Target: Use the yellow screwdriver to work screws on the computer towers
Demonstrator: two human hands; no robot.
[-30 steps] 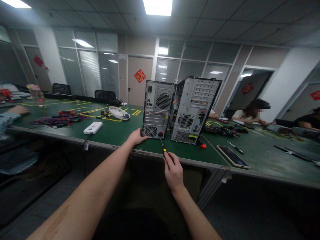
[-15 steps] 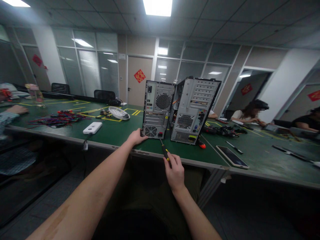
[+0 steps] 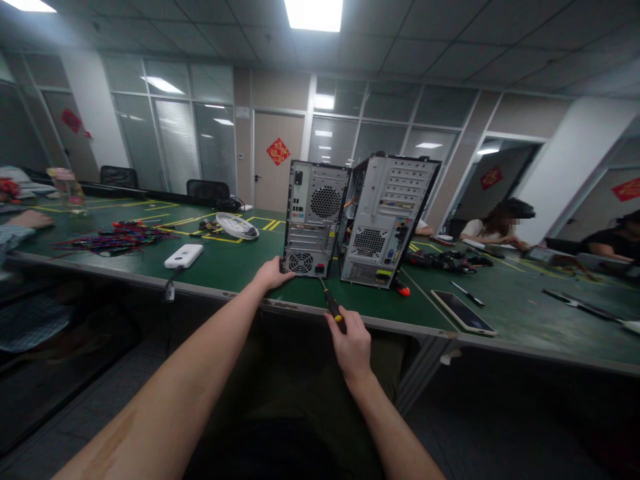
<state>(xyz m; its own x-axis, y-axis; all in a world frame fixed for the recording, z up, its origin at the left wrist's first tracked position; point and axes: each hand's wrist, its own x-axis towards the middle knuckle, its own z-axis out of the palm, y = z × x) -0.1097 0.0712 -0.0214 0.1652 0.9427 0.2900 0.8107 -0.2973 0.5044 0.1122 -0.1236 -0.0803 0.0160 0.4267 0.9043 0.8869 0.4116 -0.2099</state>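
Two computer cases stand upright near the table's front edge, their rear panels facing me. My left hand grips the lower left corner of the smaller computer case, thumb on the panel side and the other fingers hidden. In my right hand is a screwdriver with a black and yellow handle, held between thumb and fingers. Its shaft points up to the bottom edge of that panel, near the red switch by the power socket. Whether the tip sits on a screw is too small to tell. The larger computer case stands just to the right.
On the green table, left, are a white power bank, bundled wires and a white fan grille. To the right lie a phone, a pen-like tool and black cables. Other people sit on both sides.
My right hand and the screwdriver handle have shifted slightly, with the grip a little turned. The left hand keeps its hold, and both computer cases stay in place.
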